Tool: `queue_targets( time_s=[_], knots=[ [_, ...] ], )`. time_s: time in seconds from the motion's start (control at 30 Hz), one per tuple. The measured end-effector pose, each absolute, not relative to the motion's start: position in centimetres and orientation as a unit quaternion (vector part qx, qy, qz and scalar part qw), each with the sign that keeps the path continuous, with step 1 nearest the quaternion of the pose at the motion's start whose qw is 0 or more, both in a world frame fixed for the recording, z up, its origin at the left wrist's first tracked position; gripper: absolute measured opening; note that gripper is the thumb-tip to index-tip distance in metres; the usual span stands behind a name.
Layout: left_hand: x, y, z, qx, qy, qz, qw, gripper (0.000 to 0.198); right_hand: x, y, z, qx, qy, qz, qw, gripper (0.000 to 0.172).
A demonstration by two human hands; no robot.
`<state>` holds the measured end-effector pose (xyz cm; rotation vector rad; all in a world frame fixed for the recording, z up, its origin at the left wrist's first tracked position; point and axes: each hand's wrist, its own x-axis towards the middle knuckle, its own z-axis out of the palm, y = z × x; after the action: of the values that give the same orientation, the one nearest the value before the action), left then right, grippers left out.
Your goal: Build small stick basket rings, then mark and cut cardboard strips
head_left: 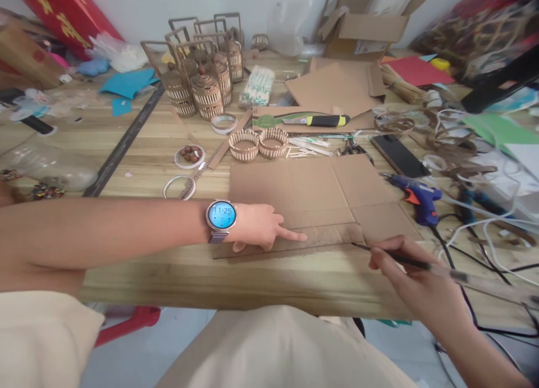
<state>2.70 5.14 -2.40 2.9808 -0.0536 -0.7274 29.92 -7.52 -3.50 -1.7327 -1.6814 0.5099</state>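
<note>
A flat piece of brown cardboard (290,186) with creases and drawn lines lies before me, near the table's front edge. My left hand (261,226) rests on its lower part, index finger stretched to the right and the other fingers partly bent; it holds nothing. A round watch (222,215) is on that wrist. In my right hand (421,281) a dark, slim pen (398,257) is gripped between thumb and fingers. Its tip touches or hovers just over a line near the cardboard's lower right; contact is hard to tell.
Behind the cardboard stand two round stick baskets (244,145), a utility knife (324,120) and several small lantern-like cages (206,90). A glue gun (421,200), cables and a phone (400,155) lie right. White tape rings (179,187) lie left.
</note>
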Motion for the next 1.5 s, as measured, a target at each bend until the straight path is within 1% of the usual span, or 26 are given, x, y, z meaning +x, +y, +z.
queue_targets(
  time_s=[0.1, 0.27, 0.33, 0.4, 0.57, 0.73, 0.9, 1.0, 1.1, 1.2, 1.23, 1.3, 1.33, 1.4, 1.5],
  knots=[
    [2.7, 5.0, -2.4, 0.972, -0.003, -0.232, 0.042, 0.036, 26.4, -7.7, -3.8, -0.581, -0.69, 0.267, 0.339, 0.011],
    [2.7, 4.7, -2.1, 0.976, 0.003, -0.217, 0.034, 0.038, 18.9, -7.5, -6.2, -0.456, -0.729, 0.415, 0.298, 0.009],
    [2.7, 4.6, -2.1, 0.976, 0.002, -0.218, 0.027, 0.037, 17.0, -7.2, -7.2, -0.41, -0.743, 0.443, 0.289, 0.008],
    [2.6, 4.5, -2.1, 0.976, 0.008, -0.215, 0.031, 0.036, 15.9, -7.0, -8.0, -0.379, -0.755, 0.446, 0.294, 0.008],
    [2.7, 4.3, -2.2, 0.977, 0.022, -0.208, 0.04, 0.033, 14.6, -6.7, -8.9, -0.367, -0.765, 0.422, 0.32, 0.008],
    [2.7, 4.3, -2.3, 0.975, 0.012, -0.22, 0.021, 0.036, 14.1, -6.6, -8.8, -0.372, -0.776, 0.411, 0.301, 0.009],
    [2.5, 4.3, -2.6, 0.981, 0.047, -0.178, 0.065, 0.036, 13.9, -6.7, -8.5, -0.381, -0.773, 0.416, 0.29, 0.009],
    [2.7, 4.3, -2.2, 0.976, 0.037, -0.208, 0.063, 0.035, 14.6, -6.8, -8.0, -0.398, -0.763, 0.422, 0.284, 0.009],
    [2.9, 4.4, -1.7, 0.969, 0.033, -0.235, 0.07, 0.033, 17.1, -6.9, -7.2, -0.447, -0.74, 0.415, 0.283, 0.01],
    [3.0, 4.5, -1.6, 0.963, 0.05, -0.242, 0.106, 0.032, 21.7, -7.0, -6.0, -0.524, -0.709, 0.368, 0.295, 0.019],
    [3.0, 4.5, -1.6, 0.963, 0.053, -0.239, 0.11, 0.032, 23.7, -7.1, -5.6, -0.561, -0.692, 0.354, 0.286, 0.021],
    [2.8, 4.4, -1.9, 0.967, 0.045, -0.237, 0.087, 0.033, 27.8, -7.2, -4.8, -0.628, -0.657, 0.313, 0.276, 0.025],
    [2.7, 4.2, -2.0, 0.97, 0.036, -0.234, 0.064, 0.035, 29.8, -7.3, -4.5, -0.648, -0.65, 0.277, 0.285, 0.028],
    [2.2, 3.8, -2.1, 0.977, 0.021, -0.212, 0.017, 0.035, 33.1, -7.2, -4.0, -0.656, -0.668, 0.212, 0.279, 0.03],
    [1.0, 2.7, -1.9, 0.99, 0.045, -0.134, -0.028, 0.027, 35.7, -6.4, -4.1, -0.586, -0.764, 0.145, 0.23, 0.028]
  ],
)
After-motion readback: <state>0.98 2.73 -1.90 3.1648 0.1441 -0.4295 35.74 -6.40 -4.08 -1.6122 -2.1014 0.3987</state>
